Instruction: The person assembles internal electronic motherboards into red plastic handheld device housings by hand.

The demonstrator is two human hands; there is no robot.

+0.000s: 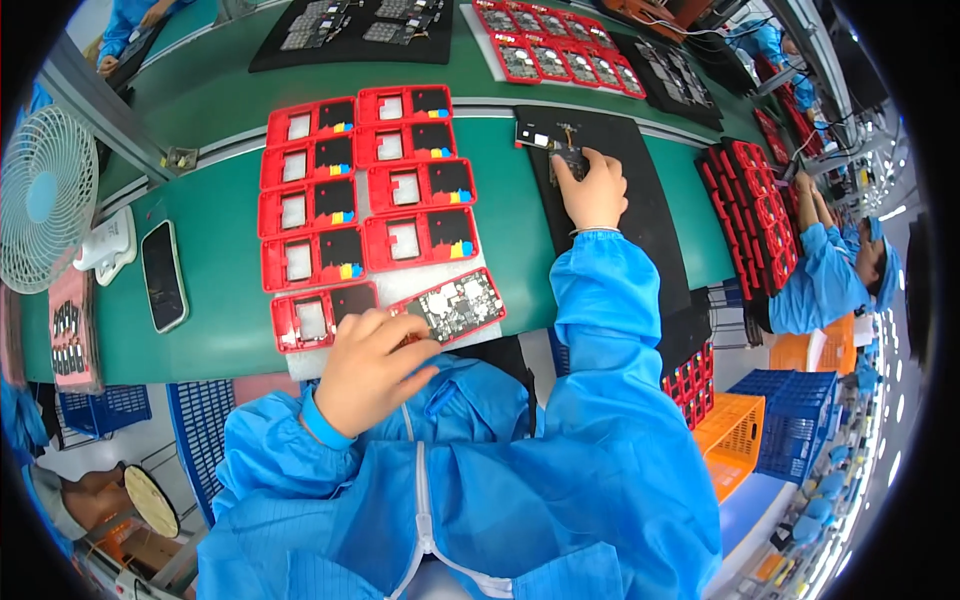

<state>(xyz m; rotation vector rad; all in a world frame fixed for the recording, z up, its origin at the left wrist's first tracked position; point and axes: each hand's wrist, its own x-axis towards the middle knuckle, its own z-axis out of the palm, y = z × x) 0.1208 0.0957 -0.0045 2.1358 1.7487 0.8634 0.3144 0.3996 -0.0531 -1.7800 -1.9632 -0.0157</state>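
Observation:
My left hand [372, 362] is palm down at the table's front edge, fingers apart. Its fingertips rest at the left end of a red case [497, 312] that holds a populated circuit board [458, 304]; this case lies tilted on a whitish sheet. My right hand [594, 192] reaches onto a black mat [640, 215], thumb and index finger closed on a small dark circuit board [568, 156]. A black-and-white strip [535, 136] lies beside that board. Left of the mat stand two columns of open red cases [372, 185] with white windows, black panels and blue-yellow tabs.
A white fan [42, 200] and a phone [164, 275] are at the left. Trays of boards [555, 50] sit across the back. Stacked red cases [750, 215] stand at the right, near a co-worker in blue [825, 275]. Blue and orange crates [730, 440] are below the table.

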